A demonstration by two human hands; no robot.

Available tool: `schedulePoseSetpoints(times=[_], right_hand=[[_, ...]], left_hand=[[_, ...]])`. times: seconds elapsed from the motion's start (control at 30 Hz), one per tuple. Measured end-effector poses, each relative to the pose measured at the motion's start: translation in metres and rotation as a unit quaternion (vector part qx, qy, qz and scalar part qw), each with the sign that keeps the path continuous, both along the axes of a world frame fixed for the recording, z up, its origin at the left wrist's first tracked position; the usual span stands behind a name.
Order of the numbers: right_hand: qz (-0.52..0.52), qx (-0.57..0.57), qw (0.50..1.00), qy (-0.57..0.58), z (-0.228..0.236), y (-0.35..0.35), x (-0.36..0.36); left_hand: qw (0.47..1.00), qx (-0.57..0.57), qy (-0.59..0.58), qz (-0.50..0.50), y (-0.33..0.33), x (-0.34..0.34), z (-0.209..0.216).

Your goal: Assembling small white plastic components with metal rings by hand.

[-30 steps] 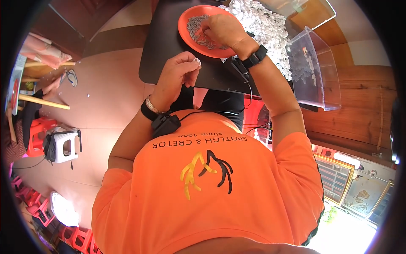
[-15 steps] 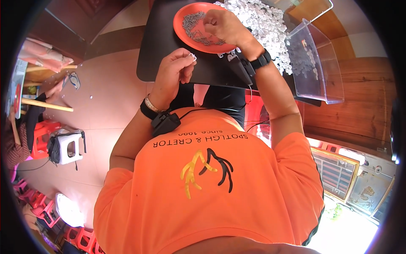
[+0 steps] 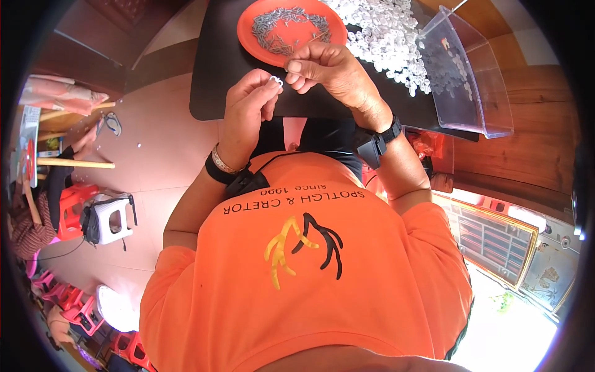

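My left hand (image 3: pixel 249 105) pinches a small white plastic clip (image 3: pixel 277 81) between thumb and forefinger, above the near edge of the black table (image 3: pixel 214 74). Just right of it, my right hand (image 3: pixel 338 74) has its thumb and fingertips pressed together, almost touching the clip. Whatever those fingertips hold is too small to make out. Behind the hands lies a round orange-red plate (image 3: pixel 246 43), with many thin grey nails (image 3: pixel 265 36) spread in a ring on it. A large heap of small white plastic clips (image 3: pixel 387 40) covers the tabletop to the plate's right.
A clear plastic bin (image 3: pixel 458 99) lies tilted at the table's right edge, with some white pieces in it. Dark wrist-worn devices sit on both my wrists. A white stool (image 3: pixel 113 220) and red stools (image 3: pixel 77 208) stand on the floor at left, near another person's striped clothing (image 3: pixel 34 226).
My right hand has come back from over the plate of nails, toward me, and now meets my left hand's fingertips. The left hand still holds the white clip.
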State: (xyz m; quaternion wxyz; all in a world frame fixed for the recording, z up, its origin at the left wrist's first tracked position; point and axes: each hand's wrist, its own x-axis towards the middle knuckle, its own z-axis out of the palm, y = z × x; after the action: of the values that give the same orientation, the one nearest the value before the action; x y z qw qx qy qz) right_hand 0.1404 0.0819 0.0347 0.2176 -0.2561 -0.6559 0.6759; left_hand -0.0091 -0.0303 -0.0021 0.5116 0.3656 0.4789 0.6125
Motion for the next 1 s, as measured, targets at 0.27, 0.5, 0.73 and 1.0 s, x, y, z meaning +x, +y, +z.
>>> schedulePoseSetpoints(times=[0.27, 0.5, 0.73, 1.0], right_hand=[[0.0, 0.032, 0.999, -0.008, -0.006, -0.006, -0.001], [-0.007, 0.064, 0.998, -0.021, -0.01, -0.011, -0.004], [-0.027, 0.163, 0.986, -0.025, -0.009, -0.019, -0.006], [-0.053, 0.217, 0.974, -0.045, -0.011, -0.025, -0.004]], left_hand=[[0.999, 0.021, 0.022, 0.01, 0.0, 0.003, 0.003], [0.999, 0.026, 0.032, 0.005, 0.0, 0.003, 0.003], [0.997, 0.04, 0.064, 0.008, -0.003, 0.004, -0.002], [0.997, 0.047, 0.064, 0.01, -0.001, 0.006, -0.002]])
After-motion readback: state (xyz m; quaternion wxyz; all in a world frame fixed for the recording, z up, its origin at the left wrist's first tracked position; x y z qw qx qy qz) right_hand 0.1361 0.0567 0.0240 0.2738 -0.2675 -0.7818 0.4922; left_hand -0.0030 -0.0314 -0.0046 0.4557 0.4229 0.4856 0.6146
